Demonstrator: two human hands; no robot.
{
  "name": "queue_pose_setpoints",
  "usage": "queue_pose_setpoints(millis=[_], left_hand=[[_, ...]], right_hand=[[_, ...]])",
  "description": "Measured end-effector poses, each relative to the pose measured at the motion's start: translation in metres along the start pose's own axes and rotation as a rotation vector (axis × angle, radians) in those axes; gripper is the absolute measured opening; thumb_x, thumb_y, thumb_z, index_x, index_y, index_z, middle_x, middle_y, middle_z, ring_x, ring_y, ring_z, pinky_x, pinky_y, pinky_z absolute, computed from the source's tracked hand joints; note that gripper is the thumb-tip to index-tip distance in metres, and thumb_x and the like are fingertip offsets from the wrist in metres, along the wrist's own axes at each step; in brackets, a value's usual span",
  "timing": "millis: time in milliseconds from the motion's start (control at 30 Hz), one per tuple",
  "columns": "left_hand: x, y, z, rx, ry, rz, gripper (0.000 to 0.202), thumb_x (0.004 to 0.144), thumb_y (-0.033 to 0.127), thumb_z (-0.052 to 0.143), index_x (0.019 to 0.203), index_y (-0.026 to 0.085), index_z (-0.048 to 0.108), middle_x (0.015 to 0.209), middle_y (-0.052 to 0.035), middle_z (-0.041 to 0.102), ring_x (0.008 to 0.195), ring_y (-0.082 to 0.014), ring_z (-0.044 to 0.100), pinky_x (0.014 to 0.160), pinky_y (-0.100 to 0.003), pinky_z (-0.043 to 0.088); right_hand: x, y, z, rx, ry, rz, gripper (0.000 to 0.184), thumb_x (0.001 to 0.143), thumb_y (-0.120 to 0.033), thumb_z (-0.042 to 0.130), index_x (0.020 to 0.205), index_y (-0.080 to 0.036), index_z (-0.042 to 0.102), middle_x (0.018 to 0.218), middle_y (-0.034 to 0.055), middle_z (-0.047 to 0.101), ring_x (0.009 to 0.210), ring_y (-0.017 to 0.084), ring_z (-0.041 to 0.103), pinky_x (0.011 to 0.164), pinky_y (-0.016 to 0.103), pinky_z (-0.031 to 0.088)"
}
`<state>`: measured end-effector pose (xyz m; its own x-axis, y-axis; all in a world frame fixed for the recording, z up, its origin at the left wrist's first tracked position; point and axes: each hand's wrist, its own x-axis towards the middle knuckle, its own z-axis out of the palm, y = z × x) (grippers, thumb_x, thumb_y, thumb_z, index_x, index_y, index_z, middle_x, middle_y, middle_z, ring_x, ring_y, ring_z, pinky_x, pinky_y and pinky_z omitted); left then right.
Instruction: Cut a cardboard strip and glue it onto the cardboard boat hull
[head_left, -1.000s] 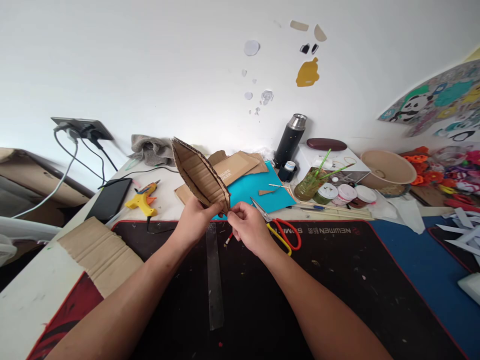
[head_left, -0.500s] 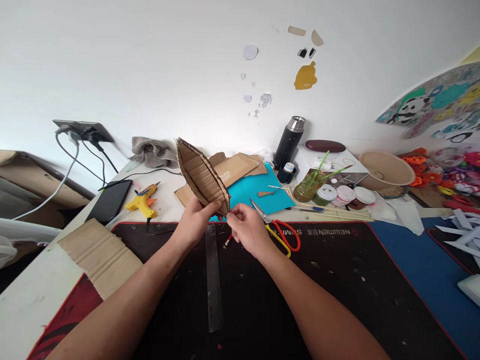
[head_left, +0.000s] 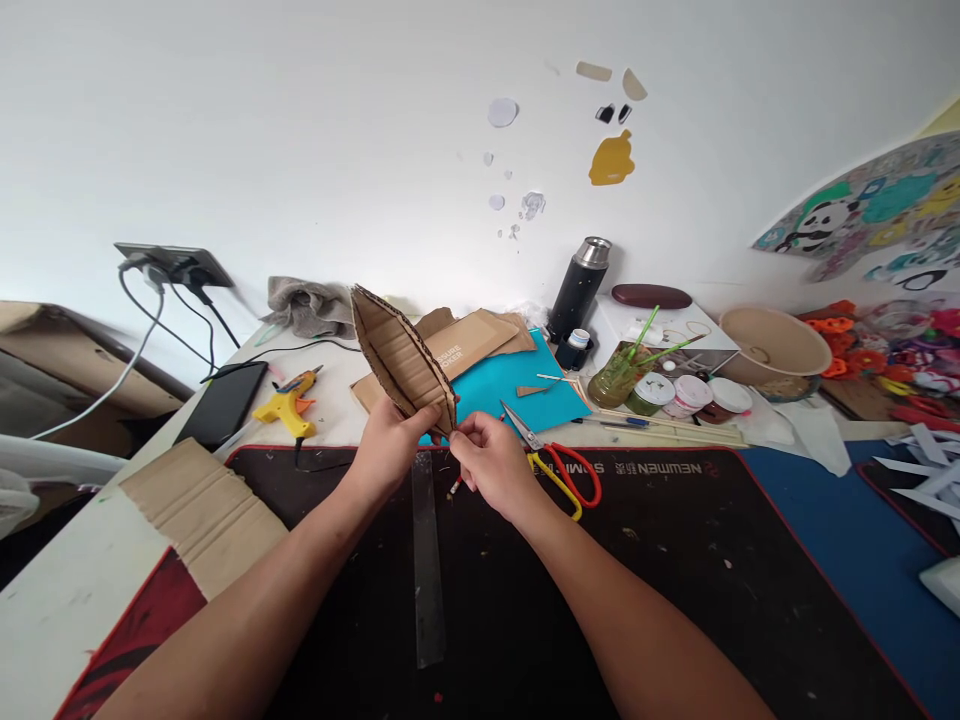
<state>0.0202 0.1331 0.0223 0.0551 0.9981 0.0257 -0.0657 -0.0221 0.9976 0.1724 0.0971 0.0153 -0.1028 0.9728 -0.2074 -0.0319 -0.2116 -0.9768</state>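
Between my hands is a boat-shaped piece of corrugated cardboard (head_left: 405, 355) with raised side walls, held tilted above the mat. My left hand (head_left: 386, 445) grips its lower left side, the thumb pressed on the inside. At the pointed near end, my right hand (head_left: 487, 455) pinches the cardboard tip between thumb and fingers. Scissors (head_left: 559, 460) with red and yellow handles lie just right of my right hand. A clear ruler (head_left: 429, 570) lies on the black mat (head_left: 525, 620) below my hands. A red pencil (head_left: 456, 484) is partly hidden beneath my right hand.
At left are a yellow glue gun (head_left: 285, 405) and a flat cardboard piece (head_left: 202, 505). Behind lie a blue sheet (head_left: 495, 390) and cardboard scraps (head_left: 465, 345). A black thermos (head_left: 579, 290), a jar with brushes (head_left: 616, 375) and paint pots (head_left: 690, 392) stand at right.
My right hand has shifted very slightly left at the cardboard tip, and the cardboard has tipped a little. The whole view has drifted slightly. Both hands keep their grip.
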Motion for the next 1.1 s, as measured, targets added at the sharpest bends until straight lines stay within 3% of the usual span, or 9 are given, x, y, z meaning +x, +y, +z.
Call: queue_pose_setpoints(millis=[100, 300, 467, 633, 833, 1100], left_hand=[[0.000, 0.001, -0.001, -0.033, -0.021, -0.016, 0.031, 0.076, 0.039, 0.085, 0.095, 0.015, 0.081, 0.090, -0.0093, 0.083, 0.077, -0.0251, 0.074, 0.073, -0.036, 0.060], [0.002, -0.002, -0.004, 0.000, -0.006, 0.018, 0.031, 0.080, 0.039, 0.084, 0.099, 0.015, 0.083, 0.099, -0.0108, 0.085, 0.092, -0.0284, 0.077, 0.085, -0.038, 0.060], [0.001, 0.000, -0.001, -0.022, 0.012, -0.002, 0.032, 0.079, 0.041, 0.082, 0.096, 0.014, 0.084, 0.096, -0.0127, 0.086, 0.088, -0.0306, 0.078, 0.079, -0.040, 0.061], [0.003, -0.001, -0.003, 0.019, -0.004, 0.003, 0.038, 0.080, 0.046, 0.086, 0.101, 0.015, 0.085, 0.103, -0.0139, 0.086, 0.101, -0.0351, 0.079, 0.094, -0.045, 0.061], [0.011, -0.015, -0.013, 0.012, 0.144, 0.085, 0.050, 0.083, 0.053, 0.088, 0.116, 0.016, 0.080, 0.114, -0.0133, 0.085, 0.111, -0.0350, 0.076, 0.098, -0.045, 0.059], [0.011, -0.015, -0.013, 0.030, 0.201, 0.142, 0.041, 0.087, 0.053, 0.083, 0.108, 0.017, 0.080, 0.106, -0.0111, 0.084, 0.104, -0.0333, 0.076, 0.092, -0.041, 0.058]], right_hand=[[0.000, 0.001, 0.000, 0.013, 0.003, -0.007, 0.017, 0.088, -0.028, 0.068, 0.079, -0.026, 0.054, 0.048, -0.0122, 0.049, 0.036, 0.010, 0.041, 0.043, 0.025, 0.034], [0.000, 0.001, -0.001, 0.015, -0.002, -0.012, 0.017, 0.087, -0.030, 0.068, 0.079, -0.026, 0.054, 0.048, -0.0127, 0.049, 0.036, 0.010, 0.042, 0.043, 0.025, 0.034], [0.000, 0.002, 0.000, 0.028, -0.004, -0.017, 0.016, 0.087, -0.031, 0.067, 0.080, -0.026, 0.054, 0.049, -0.0128, 0.049, 0.036, 0.010, 0.043, 0.042, 0.025, 0.033], [0.002, 0.005, -0.001, 0.009, -0.021, -0.018, 0.015, 0.087, -0.033, 0.067, 0.082, -0.026, 0.054, 0.047, -0.0132, 0.049, 0.035, 0.010, 0.041, 0.042, 0.025, 0.031], [0.003, 0.011, -0.002, 0.008, -0.046, -0.016, 0.020, 0.085, -0.040, 0.068, 0.080, -0.026, 0.054, 0.045, -0.0141, 0.045, 0.035, 0.010, 0.041, 0.043, 0.025, 0.035], [0.003, 0.011, 0.000, 0.012, -0.079, -0.019, 0.026, 0.083, -0.047, 0.069, 0.079, -0.027, 0.053, 0.040, -0.0140, 0.042, 0.035, 0.011, 0.041, 0.042, 0.025, 0.034]])
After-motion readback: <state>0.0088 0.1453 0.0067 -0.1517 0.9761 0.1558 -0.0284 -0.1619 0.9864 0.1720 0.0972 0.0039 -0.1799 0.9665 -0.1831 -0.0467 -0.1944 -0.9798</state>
